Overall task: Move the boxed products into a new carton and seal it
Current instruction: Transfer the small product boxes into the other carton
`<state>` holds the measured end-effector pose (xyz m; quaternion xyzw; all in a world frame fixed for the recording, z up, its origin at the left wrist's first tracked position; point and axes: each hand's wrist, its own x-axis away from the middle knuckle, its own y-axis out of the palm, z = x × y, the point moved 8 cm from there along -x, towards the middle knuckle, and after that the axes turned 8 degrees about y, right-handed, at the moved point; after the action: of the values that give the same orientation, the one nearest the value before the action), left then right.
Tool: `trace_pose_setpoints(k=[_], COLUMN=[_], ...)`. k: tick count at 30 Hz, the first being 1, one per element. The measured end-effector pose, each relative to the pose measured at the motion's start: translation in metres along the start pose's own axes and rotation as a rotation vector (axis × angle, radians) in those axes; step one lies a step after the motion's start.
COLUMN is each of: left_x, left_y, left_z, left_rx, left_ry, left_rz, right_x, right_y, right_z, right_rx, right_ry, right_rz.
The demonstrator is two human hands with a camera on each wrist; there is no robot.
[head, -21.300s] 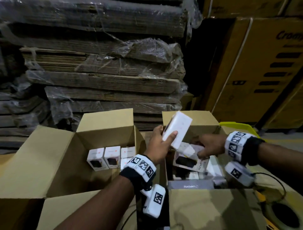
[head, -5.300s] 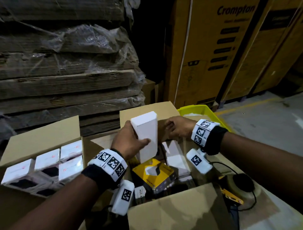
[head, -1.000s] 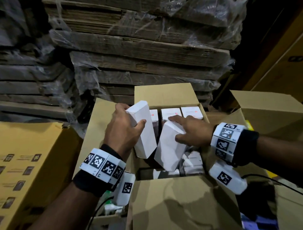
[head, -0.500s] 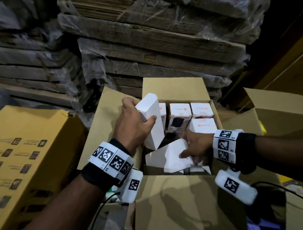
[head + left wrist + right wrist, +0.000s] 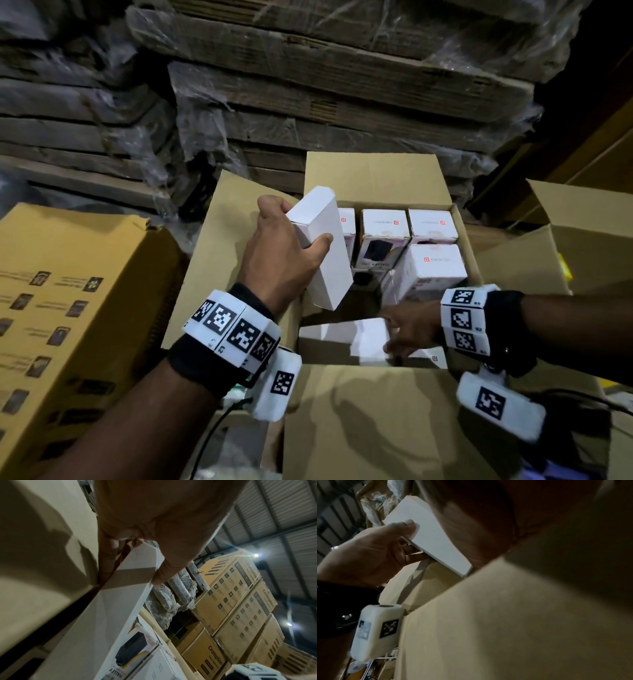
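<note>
Boxed products are going into the open carton [image 5: 376, 178] in front of you, and two are in play; nearest you, your right hand [image 5: 411, 330] reaches down inside the near end of the carton, fingers laid on a flat white box [image 5: 342, 337] lying on its side, though whether they curl under its edge or only press on it cannot be told, since the right wrist view is filled by carton wall; settle that box square against the near wall, so it does not rest cocked over the gap behind it; a little farther in, your left hand [image 5: 281, 253] is clenched round a second white box [image 5: 325, 246], thumb on the front face and fingers behind, holding it tilted above the carton's left side; bring it upright before you lower it, and slide it down beside the left wall into the open space; beyond, a row of upright boxes [image 5: 385, 222] stands against the far wall with another just in front on the right; keep the new ones flush with these, so the flaps can close flat for sealing.
</note>
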<state>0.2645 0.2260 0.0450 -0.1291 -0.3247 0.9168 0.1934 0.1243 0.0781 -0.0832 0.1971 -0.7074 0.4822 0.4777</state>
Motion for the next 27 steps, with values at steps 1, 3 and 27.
trace_pose_setpoints(k=[1,3,27], left_x=[0.000,0.000,0.025], left_y=[0.000,0.001,0.023], left_z=[0.000,-0.001,0.001], left_rx=[0.000,0.005,0.273], left_ry=[-0.003,-0.013,-0.157], left_rz=[-0.001,-0.008,-0.199], right_x=[0.000,0.001,0.100], right_y=[-0.001,-0.002,-0.070], right_z=[0.001,0.000,0.006], right_rx=[0.048,0.133,-0.093], right_ry=[0.001,-0.001,-0.260], right_rz=[0.033,0.087,0.606])
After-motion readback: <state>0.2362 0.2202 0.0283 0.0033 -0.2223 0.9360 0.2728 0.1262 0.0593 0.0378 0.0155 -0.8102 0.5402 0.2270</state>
